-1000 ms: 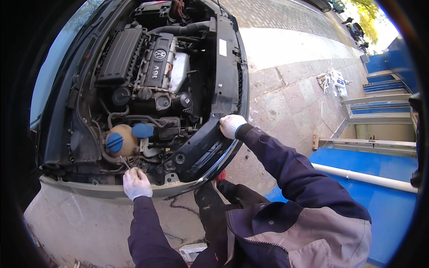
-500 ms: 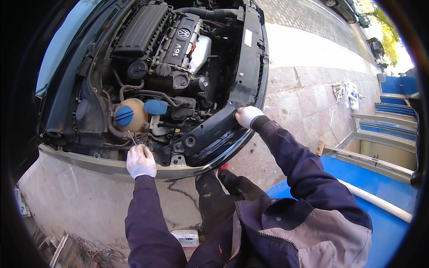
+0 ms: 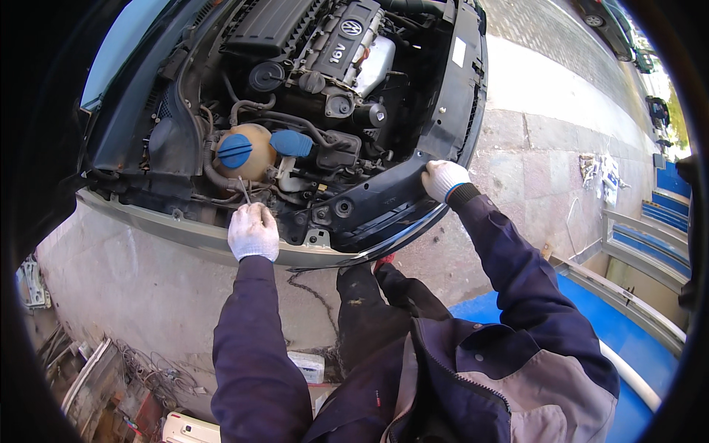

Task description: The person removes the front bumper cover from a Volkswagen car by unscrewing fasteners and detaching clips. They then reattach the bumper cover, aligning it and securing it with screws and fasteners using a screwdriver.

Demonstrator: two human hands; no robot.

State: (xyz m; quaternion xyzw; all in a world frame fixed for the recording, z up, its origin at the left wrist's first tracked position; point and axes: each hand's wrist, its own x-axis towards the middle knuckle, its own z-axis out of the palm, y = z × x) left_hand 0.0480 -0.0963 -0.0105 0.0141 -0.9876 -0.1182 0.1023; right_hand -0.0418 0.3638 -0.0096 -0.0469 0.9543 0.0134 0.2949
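My left hand, in a white knit glove, is closed around a thin metal rod. The tool's other end is hidden in the fist; its tip points up toward the tan coolant tank with a blue cap. Beside that tank is a second blue cap. My right hand, gloved in white too, rests at the car's front corner with its fingers curled on the black front panel. The fingertips are partly hidden there.
The engine and a black ribbed cover fill the open bay. The fender edge runs below my left hand. White window frames and a blue board lie to the right. Scrap and wires lie lower left.
The view has shifted, so the car appears farther right and slightly higher. Both hands keep their places on the car, the left one still with the rod.
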